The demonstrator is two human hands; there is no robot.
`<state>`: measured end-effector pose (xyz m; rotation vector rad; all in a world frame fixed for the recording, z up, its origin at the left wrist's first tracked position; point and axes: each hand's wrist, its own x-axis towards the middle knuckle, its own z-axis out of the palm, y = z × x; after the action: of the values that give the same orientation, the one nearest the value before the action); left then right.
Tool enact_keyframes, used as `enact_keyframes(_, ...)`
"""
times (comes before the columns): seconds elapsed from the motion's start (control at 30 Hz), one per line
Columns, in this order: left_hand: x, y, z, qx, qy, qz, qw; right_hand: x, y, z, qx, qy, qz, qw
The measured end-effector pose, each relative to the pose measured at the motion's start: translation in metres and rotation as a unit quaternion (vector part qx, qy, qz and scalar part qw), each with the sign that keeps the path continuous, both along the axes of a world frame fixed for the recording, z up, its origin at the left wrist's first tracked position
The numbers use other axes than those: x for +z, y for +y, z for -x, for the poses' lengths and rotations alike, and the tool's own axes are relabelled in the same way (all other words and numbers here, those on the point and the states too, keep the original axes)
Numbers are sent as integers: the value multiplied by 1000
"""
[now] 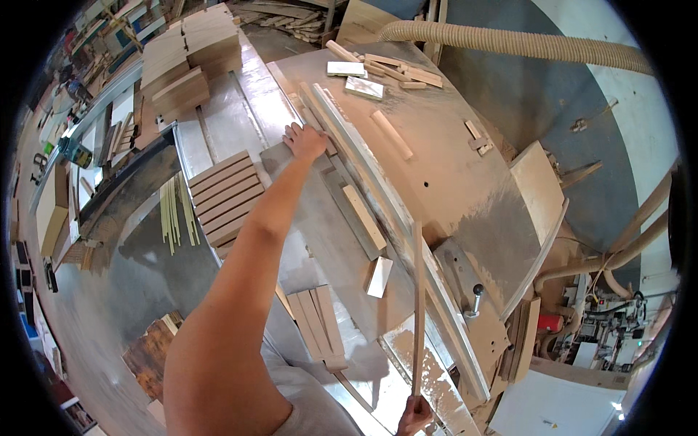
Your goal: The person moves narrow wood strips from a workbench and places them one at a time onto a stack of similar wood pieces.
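My left hand (305, 140) reaches far forward over the metal saw table (251, 109), beside the long fence (392, 218). Its fingers are spread and rest near the end of a narrow wooden piece along the fence; I cannot tell whether they touch it. At the near edge, my right hand (415, 416) is closed around the lower end of a long thin wooden strip (418, 312), which points away from me across the fence. Between the hands, a wooden block (365, 218) lies next to the fence, with a small white-faced block (379, 277) close by.
Slats (227, 195) lie in a row left of my forearm, and more short boards (317, 327) sit nearer me. Stacked panels (185, 54) stand far left. Offcuts (392, 138) are scattered beyond the fence. A clamp handle (476, 294) sticks up at right; a ribbed hose (509, 42) crosses the back.
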<state>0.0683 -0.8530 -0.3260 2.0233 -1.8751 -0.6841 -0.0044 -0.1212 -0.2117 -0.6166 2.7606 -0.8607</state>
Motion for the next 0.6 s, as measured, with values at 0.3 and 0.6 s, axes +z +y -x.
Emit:
enact_keyframes(0.3,4,12,-23,60,347,71,933,-1,14,-24,-55,20,32,998)
enact_keyframes(0.6,48,213,-105,-102,380,-5,919,-24,36,-28,-24,-27,102,994)
